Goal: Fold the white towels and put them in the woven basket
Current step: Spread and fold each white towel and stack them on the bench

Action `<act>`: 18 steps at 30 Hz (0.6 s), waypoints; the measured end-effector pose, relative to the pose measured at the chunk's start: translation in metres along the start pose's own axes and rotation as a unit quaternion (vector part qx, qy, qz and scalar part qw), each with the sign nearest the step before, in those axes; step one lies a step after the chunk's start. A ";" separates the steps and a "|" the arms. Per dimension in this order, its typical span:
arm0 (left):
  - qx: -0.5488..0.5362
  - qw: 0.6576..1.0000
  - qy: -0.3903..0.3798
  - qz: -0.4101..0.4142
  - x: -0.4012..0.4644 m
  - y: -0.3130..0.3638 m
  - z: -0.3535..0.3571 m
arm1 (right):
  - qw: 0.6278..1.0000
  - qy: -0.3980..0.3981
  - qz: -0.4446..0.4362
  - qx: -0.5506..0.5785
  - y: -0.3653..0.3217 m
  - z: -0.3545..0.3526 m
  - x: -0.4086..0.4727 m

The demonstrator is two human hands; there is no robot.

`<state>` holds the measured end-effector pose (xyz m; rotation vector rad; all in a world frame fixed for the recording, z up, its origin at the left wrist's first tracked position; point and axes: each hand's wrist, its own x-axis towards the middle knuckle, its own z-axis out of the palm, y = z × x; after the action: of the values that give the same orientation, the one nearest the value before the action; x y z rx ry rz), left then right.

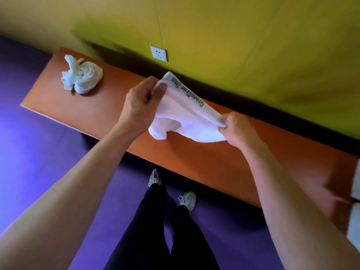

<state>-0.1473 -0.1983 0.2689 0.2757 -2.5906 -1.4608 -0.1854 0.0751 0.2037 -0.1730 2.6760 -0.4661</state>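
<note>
A white towel [181, 115] with green lettering along one edge hangs stretched between my two hands above the orange shelf [81, 112]. My left hand [140, 102] pinches its upper left corner. My right hand [236, 130] grips the opposite corner lower right. The towel's loose middle sags down to the shelf top. A second white towel [81, 76] lies twisted in a knot at the shelf's far left end. No woven basket shows in this view.
The shelf runs along a yellow-green wall with a white socket [158, 53]. Purple floor [39, 152] lies below it, with my legs and pale shoes [188, 199]. A blurred white object [355, 201] sits at the right edge.
</note>
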 end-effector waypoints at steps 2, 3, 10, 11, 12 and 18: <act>-0.003 0.999 0.032 0.006 -0.002 0.014 -0.005 | 0.997 0.028 0.076 -0.017 0.020 -0.014 -0.006; -0.017 0.999 0.043 0.004 -0.003 0.020 -0.007 | 0.993 0.044 0.113 -0.012 0.030 -0.020 -0.012; 0.011 0.998 -0.056 0.025 -0.034 0.051 -0.005 | 0.921 0.176 0.295 0.186 0.078 -0.059 -0.054; -0.015 0.998 -0.067 0.014 -0.040 0.055 -0.001 | 0.884 0.192 0.317 0.286 0.079 -0.066 -0.058; -0.053 0.995 -0.089 -0.002 -0.047 0.057 0.004 | 0.830 0.212 0.334 0.394 0.080 -0.076 -0.061; -0.246 0.931 -0.252 -0.100 -0.095 0.087 0.046 | 0.561 0.348 0.253 0.707 0.078 -0.139 -0.084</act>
<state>-0.0728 -0.0940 0.3163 0.1070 -2.4600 -2.4681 -0.1723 0.2052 0.3275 1.4227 1.7503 -2.5512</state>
